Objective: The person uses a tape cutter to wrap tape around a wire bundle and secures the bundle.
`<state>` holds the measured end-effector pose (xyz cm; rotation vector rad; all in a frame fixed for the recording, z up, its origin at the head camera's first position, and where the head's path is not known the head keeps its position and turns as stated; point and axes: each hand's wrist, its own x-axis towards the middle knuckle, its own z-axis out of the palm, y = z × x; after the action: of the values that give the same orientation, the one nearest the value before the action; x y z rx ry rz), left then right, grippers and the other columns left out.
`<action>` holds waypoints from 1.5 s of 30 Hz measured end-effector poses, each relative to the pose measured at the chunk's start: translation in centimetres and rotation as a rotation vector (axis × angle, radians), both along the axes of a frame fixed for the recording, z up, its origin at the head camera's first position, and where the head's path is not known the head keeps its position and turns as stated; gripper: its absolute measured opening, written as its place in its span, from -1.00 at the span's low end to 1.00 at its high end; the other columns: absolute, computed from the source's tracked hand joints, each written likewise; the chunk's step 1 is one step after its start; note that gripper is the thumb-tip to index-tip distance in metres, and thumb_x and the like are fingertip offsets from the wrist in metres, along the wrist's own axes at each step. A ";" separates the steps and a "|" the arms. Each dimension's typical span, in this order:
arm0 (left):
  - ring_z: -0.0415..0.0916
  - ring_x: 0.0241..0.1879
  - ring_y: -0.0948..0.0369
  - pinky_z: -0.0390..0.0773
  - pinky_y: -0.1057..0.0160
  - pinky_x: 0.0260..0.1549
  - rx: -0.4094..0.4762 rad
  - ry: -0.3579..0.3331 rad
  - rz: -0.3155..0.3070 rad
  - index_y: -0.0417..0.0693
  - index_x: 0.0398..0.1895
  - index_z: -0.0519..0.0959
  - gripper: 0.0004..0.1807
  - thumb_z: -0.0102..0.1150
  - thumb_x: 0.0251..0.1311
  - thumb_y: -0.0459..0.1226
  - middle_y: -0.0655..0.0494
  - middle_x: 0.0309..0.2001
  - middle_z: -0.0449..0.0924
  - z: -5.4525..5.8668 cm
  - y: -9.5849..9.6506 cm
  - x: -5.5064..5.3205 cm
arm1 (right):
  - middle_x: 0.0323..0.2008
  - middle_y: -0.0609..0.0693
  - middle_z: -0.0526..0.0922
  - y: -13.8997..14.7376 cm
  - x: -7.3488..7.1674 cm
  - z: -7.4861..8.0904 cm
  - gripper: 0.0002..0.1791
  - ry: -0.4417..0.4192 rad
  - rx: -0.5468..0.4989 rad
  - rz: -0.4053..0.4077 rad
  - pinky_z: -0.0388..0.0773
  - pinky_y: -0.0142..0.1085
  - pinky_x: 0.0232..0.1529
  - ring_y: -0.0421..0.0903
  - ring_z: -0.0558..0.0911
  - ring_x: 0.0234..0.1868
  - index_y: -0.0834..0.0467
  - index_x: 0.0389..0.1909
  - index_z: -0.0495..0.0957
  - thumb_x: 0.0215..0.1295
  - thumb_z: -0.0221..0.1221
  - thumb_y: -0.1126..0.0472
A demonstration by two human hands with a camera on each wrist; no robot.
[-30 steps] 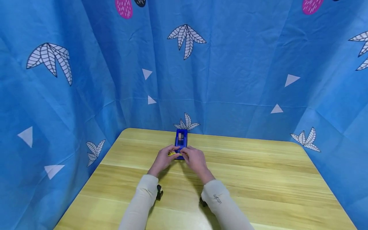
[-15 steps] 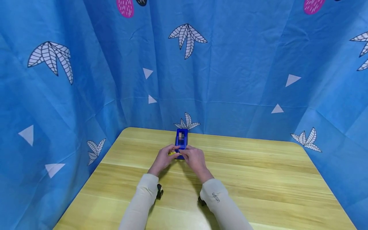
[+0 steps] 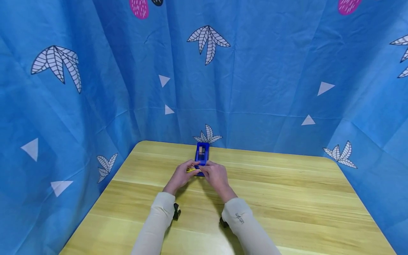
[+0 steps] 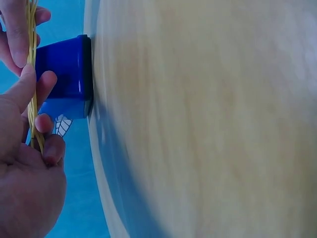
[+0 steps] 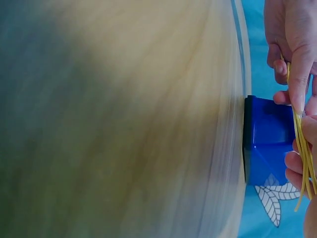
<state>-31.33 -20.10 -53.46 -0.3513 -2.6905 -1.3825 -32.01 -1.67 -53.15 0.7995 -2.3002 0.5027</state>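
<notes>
In the head view, my left hand [image 3: 179, 177] and right hand [image 3: 217, 177] meet just in front of a blue tape dispenser [image 3: 202, 154]. Between them they hold a bundle of thin yellow strands [image 3: 192, 170]. Seen from the left wrist, the left thumb and fingers pinch the yellow bundle [image 4: 32, 111], whose upper part runs to the other hand. The right wrist view has the yellow strands [image 5: 302, 148] fanning down along the right hand [image 5: 311, 218]. A small pale glint shows where the fingertips meet. Behind the hands is the dispenser's blue body [image 5: 270, 124].
A light wooden table [image 3: 287, 202] carries the dispenser near its back edge. Blue patterned curtain [image 3: 271, 71] surrounds the table at the back and sides. Inside the dispenser sits a tape roll [image 3: 200, 151]. Dark wrist-camera mounts [image 3: 176, 211] sit at both cuffs.
Both hands stay nearly in place with the yellow bundle. The right forearm has shifted slightly left, and strands seen right of the right fingertips are no longer visible there. The head view has drifted slightly.
</notes>
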 end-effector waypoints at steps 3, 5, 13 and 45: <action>0.57 0.18 -0.02 0.54 -0.12 0.25 0.007 -0.004 0.000 0.10 0.17 0.64 -0.69 0.27 0.40 -0.24 0.04 0.27 0.64 0.0 0.1 -0.1 | -0.49 -0.14 0.68 0.1 -0.1 0.0 -0.90 0.017 0.002 0.009 0.40 -0.41 -0.59 -0.24 0.50 -0.61 -0.02 -0.22 0.85 0.25 0.46 0.18; 0.57 0.19 -0.02 0.55 -0.12 0.25 0.008 -0.003 0.002 0.11 0.16 0.65 -0.69 0.28 0.40 -0.24 0.05 0.27 0.64 0.0 0.1 -0.2 | -0.49 -0.13 0.68 0.2 -0.1 -0.1 -0.89 0.023 0.006 0.014 0.41 -0.41 -0.59 -0.24 0.50 -0.61 -0.01 -0.21 0.85 0.25 0.46 0.19; 0.57 0.17 -0.01 0.57 -0.10 0.22 0.007 -0.004 0.008 0.10 0.10 0.66 -0.74 0.29 0.38 -0.25 0.08 0.28 0.64 0.1 0.3 -0.2 | -0.51 -0.13 0.66 0.2 -0.2 -0.1 -0.90 0.009 0.024 -0.001 0.38 -0.43 -0.60 -0.25 0.47 -0.62 0.00 -0.22 0.85 0.26 0.45 0.20; 0.61 0.06 0.08 0.67 0.07 0.03 -0.023 -0.013 -0.009 0.14 0.35 0.57 -0.53 0.28 0.39 -0.26 0.03 0.16 0.66 0.6 -0.2 0.8 | -0.33 -0.08 0.80 1.2 0.5 0.2 -0.88 -0.102 -0.011 0.098 0.66 -0.28 -0.40 -0.15 0.74 -0.41 0.05 -0.21 0.84 0.25 0.46 0.18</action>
<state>-30.57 -20.26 -52.88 -0.3582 -2.7203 -1.3619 -31.53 -0.48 -52.95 0.9042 -2.3571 0.6121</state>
